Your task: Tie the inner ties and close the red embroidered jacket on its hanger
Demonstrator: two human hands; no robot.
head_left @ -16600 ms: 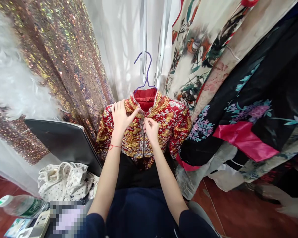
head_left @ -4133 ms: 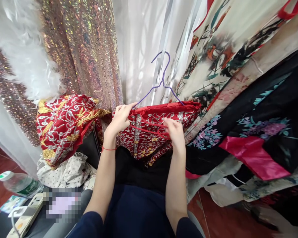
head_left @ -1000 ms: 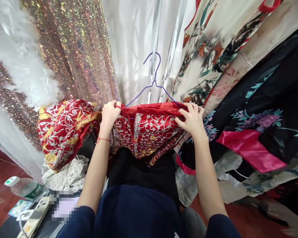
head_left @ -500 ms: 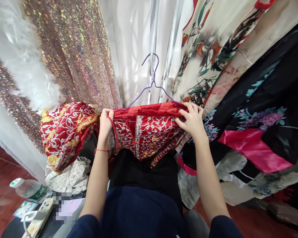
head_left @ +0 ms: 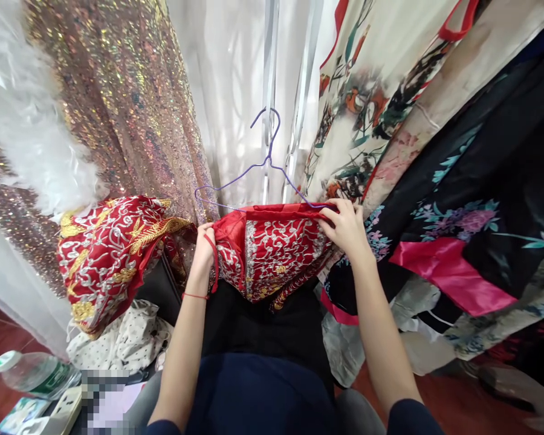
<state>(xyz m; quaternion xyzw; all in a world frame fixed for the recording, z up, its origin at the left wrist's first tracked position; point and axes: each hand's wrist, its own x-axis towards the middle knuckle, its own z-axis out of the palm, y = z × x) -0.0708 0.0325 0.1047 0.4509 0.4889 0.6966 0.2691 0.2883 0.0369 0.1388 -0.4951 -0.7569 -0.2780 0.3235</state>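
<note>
Step in hand: fitting skirt [head_left: 276, 254] onto hanger [head_left: 263, 169]. Left hand [head_left: 204, 244] grips waistband loop; right hand [head_left: 344, 226] pinches right corner. Next, probably: hook loop over hanger's left end.

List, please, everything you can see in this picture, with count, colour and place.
Embroidered satin skirt: one, red with silver, centre, on the hanger.
Thin wire hanger: one, purple, above the skirt.
Embroidered jacket: one, red and gold, left.
Sequinned fabric: one, gold-pink, upper left.
White feather trim: one, far left.
Floral robes: several, cream and black, right.
Plastic water bottle: one, clear, lower left.
Left hand: grips the skirt's left edge.
Right hand: grips its right edge.
</note>
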